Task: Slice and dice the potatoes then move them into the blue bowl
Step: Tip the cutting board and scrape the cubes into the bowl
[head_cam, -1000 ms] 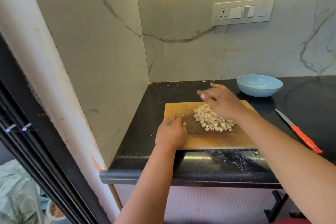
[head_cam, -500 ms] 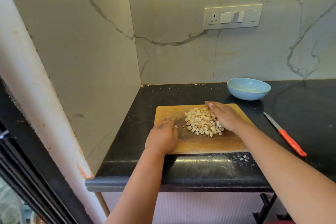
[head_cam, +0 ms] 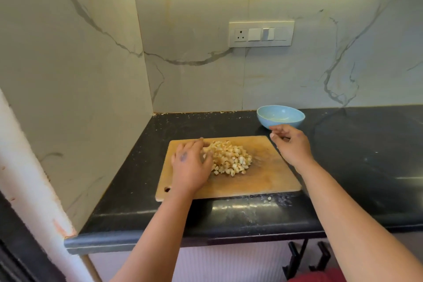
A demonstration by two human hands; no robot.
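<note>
The pale diced potato heap (head_cam: 229,159) sat mid rectangular wooden chopping board (head_cam: 258,178); the left hand (head_cam: 191,165), fingers spread, should cup it, while the loosely curled, empty right hand (head_cam: 291,144) draws the round blue bowl (head_cam: 281,117) beside that board.

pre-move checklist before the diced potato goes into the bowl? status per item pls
1. Potato fully diced: ok, diced potato pile sits on the cutting board.
2. Blue bowl upright and near the board's far right corner: ok.
3. Bowl holds no potato yet: ok.
4. Left hand against the pile: ok, touching its left side.
5. Right hand free: ok, holds nothing, above the board's corner near the bowl.
6. Knife out of the way: cannot tell, not in view.
</note>
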